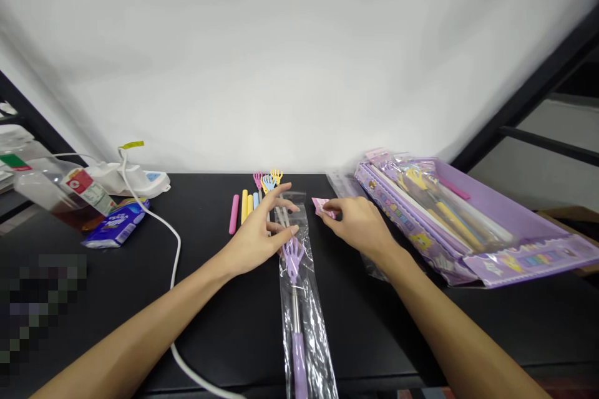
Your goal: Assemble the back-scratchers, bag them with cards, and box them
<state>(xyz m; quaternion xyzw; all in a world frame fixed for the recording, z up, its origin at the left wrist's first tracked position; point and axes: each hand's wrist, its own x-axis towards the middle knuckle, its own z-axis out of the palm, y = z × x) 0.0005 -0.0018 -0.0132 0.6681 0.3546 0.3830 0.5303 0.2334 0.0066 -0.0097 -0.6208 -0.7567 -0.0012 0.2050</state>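
Note:
A purple back scratcher [298, 355], hand-shaped end pointing away from me, lies inside a clear plastic sleeve [314, 318] on the black table. Over the upper part of that sleeve is my left hand [257, 224], thumb and fingers apart; whether it touches the plastic I cannot tell. To the right of the sleeve, my right hand [355, 221] pinches a small pink printed card [319, 204] between thumb and fingers. Behind my left hand lie several more back scratchers, with pink [234, 215], yellow [244, 206] and blue handles, partly hidden by it.
At right stands a purple display box [510, 202] holding several wrapped back scratchers. A white cable [175, 262] runs along the left from a power strip [152, 182]. A bottle of brown liquid [56, 193] and a blue packet [115, 227] are at far left. A wall rises behind.

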